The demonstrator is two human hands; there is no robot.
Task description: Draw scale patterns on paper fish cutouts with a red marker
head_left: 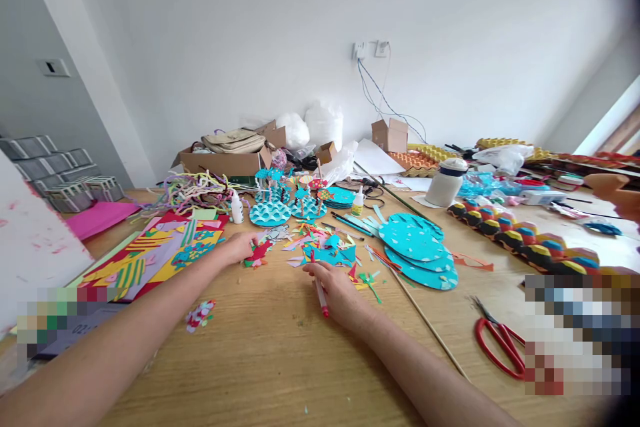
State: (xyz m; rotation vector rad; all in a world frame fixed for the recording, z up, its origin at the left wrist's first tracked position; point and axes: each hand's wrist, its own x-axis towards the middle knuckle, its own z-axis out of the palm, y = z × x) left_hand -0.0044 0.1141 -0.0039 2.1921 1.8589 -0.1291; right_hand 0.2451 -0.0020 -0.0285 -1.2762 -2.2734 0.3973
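My right hand [337, 290] is closed around a red-and-white marker pen [321, 293], its red end pointing toward me. Beside it lies a heap of coloured paper scraps [330, 250], mostly turquoise with red, yellow and green bits. Further left, my left hand [241, 248] has its fingers bent together at a small red and green paper cut-out [259, 255]; the fingertips are partly hidden. Grey paper cut-outs [276, 234] lie just beyond that hand. Below my left forearm is a small pile of tiny coloured paper pieces [201, 315].
Turquoise paper discs [417, 247], a thin wooden stick [430, 323] and red-handled scissors [503, 343] lie on the right. White glue bottles [237, 207] and wavy turquoise bases with fish figures [270, 212] stand behind. Patterned paper sheets [150, 250] cover the left; a painted egg-carton strip [525, 238] sits far right.
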